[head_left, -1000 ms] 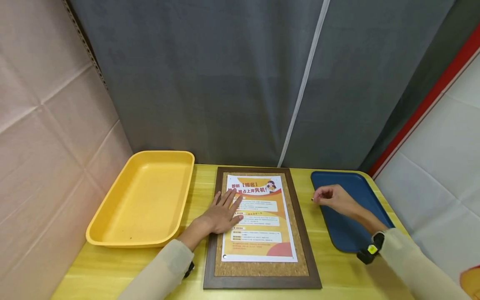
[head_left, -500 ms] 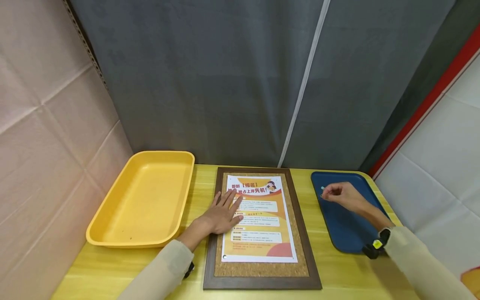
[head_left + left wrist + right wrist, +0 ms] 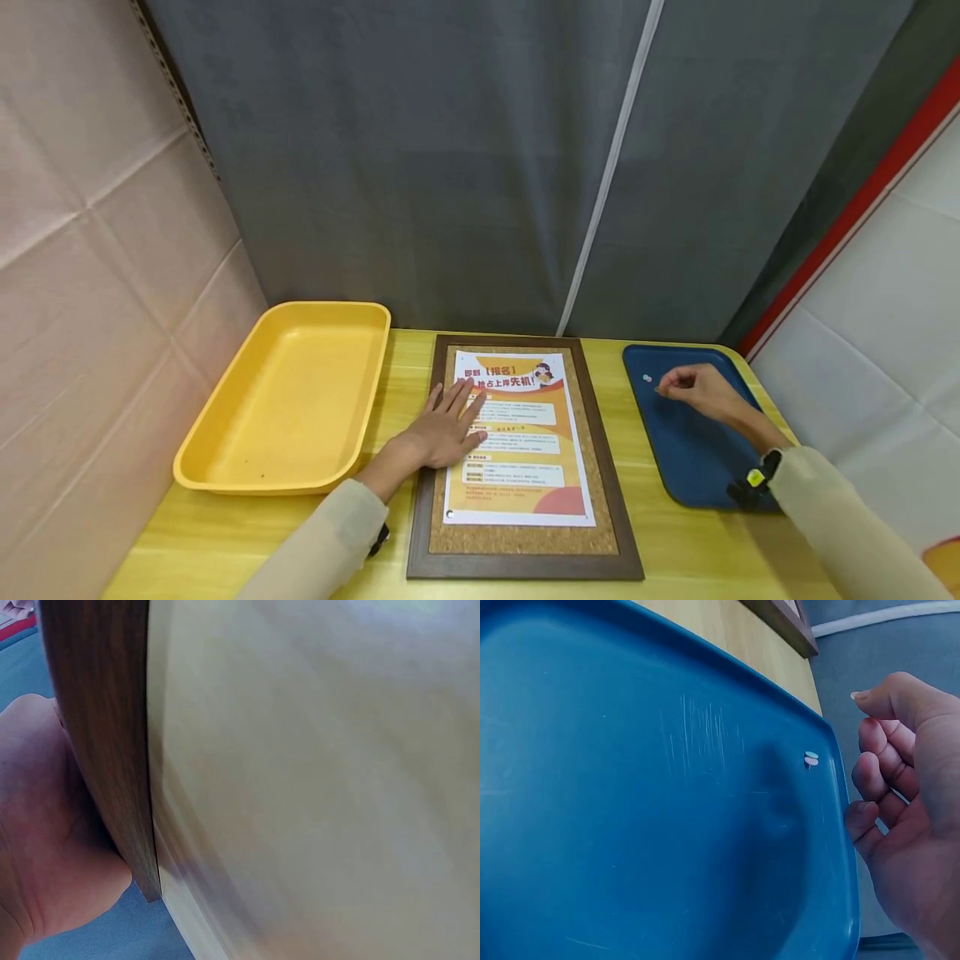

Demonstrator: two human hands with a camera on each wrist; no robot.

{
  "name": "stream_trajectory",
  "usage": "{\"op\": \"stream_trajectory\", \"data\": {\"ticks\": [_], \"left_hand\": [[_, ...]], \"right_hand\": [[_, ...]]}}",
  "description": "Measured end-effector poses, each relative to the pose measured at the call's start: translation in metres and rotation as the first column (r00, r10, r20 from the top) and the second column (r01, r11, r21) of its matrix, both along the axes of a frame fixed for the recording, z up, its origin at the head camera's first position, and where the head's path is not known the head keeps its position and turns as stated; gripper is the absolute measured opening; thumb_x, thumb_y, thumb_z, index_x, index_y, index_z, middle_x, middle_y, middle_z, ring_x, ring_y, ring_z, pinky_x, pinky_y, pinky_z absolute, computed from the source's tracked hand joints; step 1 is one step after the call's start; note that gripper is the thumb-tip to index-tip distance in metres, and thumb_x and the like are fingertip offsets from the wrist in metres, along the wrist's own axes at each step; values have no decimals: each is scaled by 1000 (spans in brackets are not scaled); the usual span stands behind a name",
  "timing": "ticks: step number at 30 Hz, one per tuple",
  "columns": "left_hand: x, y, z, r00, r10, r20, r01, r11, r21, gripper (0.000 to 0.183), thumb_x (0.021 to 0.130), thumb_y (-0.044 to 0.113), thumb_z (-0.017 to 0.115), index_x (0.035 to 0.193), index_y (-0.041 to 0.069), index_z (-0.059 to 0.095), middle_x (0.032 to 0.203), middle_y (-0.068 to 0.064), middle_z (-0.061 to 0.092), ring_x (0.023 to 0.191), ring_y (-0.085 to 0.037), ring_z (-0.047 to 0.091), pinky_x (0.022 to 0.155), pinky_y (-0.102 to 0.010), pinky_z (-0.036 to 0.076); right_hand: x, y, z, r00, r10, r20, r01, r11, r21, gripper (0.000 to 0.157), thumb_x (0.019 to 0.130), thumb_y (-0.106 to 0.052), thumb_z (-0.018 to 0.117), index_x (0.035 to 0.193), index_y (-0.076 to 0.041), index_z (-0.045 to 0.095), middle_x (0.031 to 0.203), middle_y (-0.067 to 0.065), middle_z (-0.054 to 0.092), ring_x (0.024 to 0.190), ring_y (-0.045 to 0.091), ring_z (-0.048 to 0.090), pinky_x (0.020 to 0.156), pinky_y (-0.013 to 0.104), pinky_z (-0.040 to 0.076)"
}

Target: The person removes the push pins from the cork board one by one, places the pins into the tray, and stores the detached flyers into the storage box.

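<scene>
Two hands at work, two trays, one framed cork board [image 3: 525,541] on a wood-grain table [image 3: 386,571]. Head view: left hand [image 3: 442,435] lies flat on the left part of a printed poster [image 3: 521,446], fingers spread, holding nothing. One poster, resting on the cork, orange and white with red headings. A small round spot marks its lower left corner; tack or hole, cannot tell.

Right hand [image 3: 701,392] over the blue tray [image 3: 705,471], grip narrow: thumb and fingertip pinch a tiny gold-coloured piece [image 3: 658,390], too small to name. That piece shows only in the head view; the right wrist view gives the bent fingers, tips close together.

Blue tray contents: in the head view, a pale blur near the far left corner. Right wrist view resolves it into two tacks, side by side: one pale green tack [image 3: 811,754], one pale pink tack [image 3: 811,762]. Scratches on the tray floor there too.

Yellow tray [image 3: 307,375], left of the board: one dark speck [image 3: 262,476] on its floor.

Left wrist view adds the palm edge against the board's brown frame [image 3: 105,712]; fingers out of sight there.
</scene>
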State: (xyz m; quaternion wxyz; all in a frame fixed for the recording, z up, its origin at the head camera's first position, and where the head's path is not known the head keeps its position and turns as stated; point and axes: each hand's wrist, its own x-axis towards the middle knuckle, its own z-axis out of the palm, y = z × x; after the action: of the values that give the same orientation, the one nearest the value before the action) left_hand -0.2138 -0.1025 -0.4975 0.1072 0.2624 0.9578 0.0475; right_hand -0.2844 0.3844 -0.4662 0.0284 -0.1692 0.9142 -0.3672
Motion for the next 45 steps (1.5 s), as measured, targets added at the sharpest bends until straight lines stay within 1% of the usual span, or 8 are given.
{"op": "stream_trajectory", "data": {"ticks": [5,9,15,20,34,45], "left_hand": [[0,0,-1,1000,-1,-4,1,1000,-7,74,114,57,25,172,15,7,178,-15,-3,165,-33,-2,131,-59,1],[0,0,-1,1000,-3,4,3,1000,-8,74,114,56,25,172,14,6,178,-16,-4,165,-34,-3,130,-59,-1],[-1,1,0,1000,-2,1,2,1000,-11,74,114,55,27,172,13,6,178,-17,-4,165,-34,-2,130,-60,-1],[0,1,-1,1000,-4,2,4,1000,-16,75,114,57,25,172,14,6,178,-16,-4,165,-34,-3,130,-60,0],[2,1,1,1000,-2,-2,1,1000,-11,75,113,57,25,172,14,6,178,-15,-4,165,-33,-2,130,-59,0],[3,2,4,1000,1,-10,-1,1000,-17,74,114,57,25,172,15,6,178,-16,-4,165,-34,-1,130,-60,1]], "right_hand": [[-6,3,-4,1000,-14,17,14,1000,17,13,100,-10,74,97,3,78,96,15,77,80,11,65,74,19,54],[-11,5,-8,999,-25,34,24,999,30,13,100,-10,74,97,3,78,95,14,77,80,12,64,73,19,53],[-20,8,-17,998,-46,49,43,997,61,13,100,-10,73,98,1,78,92,10,75,79,13,61,73,20,51],[-24,9,-22,995,-75,69,69,994,89,13,100,-11,73,98,1,78,91,7,74,80,14,60,72,21,49],[-31,8,-27,988,-109,112,96,988,117,15,101,-10,71,97,3,76,90,7,73,83,20,60,70,25,48],[-40,9,-31,989,-103,108,88,987,136,14,100,-11,72,97,2,77,89,4,72,80,19,60,69,25,46]]}}
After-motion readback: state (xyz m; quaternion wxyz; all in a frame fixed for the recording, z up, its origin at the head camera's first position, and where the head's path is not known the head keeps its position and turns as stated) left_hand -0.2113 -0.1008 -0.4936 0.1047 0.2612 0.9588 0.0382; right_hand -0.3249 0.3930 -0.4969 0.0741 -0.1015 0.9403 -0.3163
